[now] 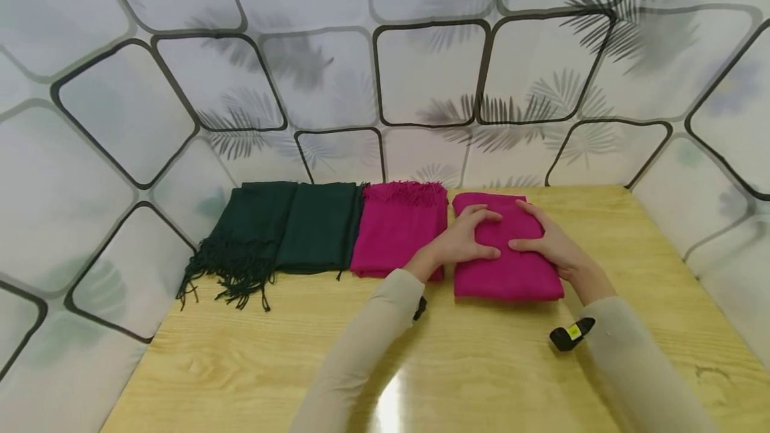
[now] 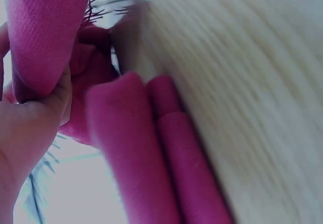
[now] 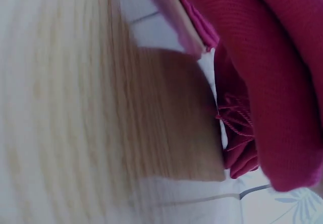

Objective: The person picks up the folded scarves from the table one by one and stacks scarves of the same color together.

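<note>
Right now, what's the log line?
left hand: grips rightmost magenta cloth | right hand: grips same cloth | alongside: another magenta cloth, dark green cloths

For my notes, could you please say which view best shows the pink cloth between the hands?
The head view shows the pink cloth at full length; each wrist view crops it at the frame edge.

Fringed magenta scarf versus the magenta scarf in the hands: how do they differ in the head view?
The fringed scarf lies on the table; the held scarf is gripped by the left hand and right hand. The fringed scarf shows fringe along its far edge; the held scarf's top shows none. Both are magenta and folded.
</note>
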Demonstrator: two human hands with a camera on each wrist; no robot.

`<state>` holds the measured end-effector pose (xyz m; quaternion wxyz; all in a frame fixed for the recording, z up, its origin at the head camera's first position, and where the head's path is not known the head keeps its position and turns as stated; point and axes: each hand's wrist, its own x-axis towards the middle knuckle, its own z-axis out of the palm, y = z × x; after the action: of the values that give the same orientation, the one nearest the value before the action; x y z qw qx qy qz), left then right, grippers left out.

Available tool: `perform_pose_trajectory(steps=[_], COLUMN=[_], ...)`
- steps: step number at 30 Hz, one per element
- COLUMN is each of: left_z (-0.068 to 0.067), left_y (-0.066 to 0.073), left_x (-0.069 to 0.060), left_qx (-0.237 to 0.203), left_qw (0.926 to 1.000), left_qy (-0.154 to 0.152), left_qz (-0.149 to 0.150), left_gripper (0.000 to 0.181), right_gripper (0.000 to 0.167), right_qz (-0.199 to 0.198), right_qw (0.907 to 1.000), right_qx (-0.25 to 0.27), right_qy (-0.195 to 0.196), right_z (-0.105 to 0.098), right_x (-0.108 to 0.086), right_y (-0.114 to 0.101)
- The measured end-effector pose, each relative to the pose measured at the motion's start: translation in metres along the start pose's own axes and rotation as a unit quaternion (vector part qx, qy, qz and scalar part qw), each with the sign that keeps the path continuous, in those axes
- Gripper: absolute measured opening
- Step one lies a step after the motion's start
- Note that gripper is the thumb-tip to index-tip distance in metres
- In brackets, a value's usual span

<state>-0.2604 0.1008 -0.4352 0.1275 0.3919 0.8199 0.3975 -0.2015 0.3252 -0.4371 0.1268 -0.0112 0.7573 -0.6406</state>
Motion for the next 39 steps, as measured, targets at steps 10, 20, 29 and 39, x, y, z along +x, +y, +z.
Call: perform_pose_trajectory(steps=[10, 20, 29, 39], left_z=[-0.009, -0.001, 0.018, 0.046], left_y=[0.021, 0.044, 0.052, 0.047], left_x=[-0.027, -0.062, -0.085, -0.087], left_qx=[0.015, 0.056, 0.133, 0.267], left_qw=[0.9986, 0.9961, 0.9840, 0.9409], left_qy=[0.018, -0.016, -0.111, -0.206], left_qz=[0.047, 0.066, 0.042, -0.037], left_gripper=[0.060, 0.055, 0.064, 0.079], right_gripper=[0.090, 0.090, 0.093, 0.092], right_qz=[-0.041, -0.054, -0.055, -0.025], right_qw=[0.9990, 0.9968, 0.9832, 0.9687], right_qx=[0.005, -0.058, -0.161, -0.223], right_qy=[0.014, -0.001, -0.067, -0.107], right_z=[0.012, 0.021, 0.017, 0.014], right_x=[-0.028, -0.067, -0.090, -0.099], right_y=[-0.010, -0.014, 0.000, 0.022])
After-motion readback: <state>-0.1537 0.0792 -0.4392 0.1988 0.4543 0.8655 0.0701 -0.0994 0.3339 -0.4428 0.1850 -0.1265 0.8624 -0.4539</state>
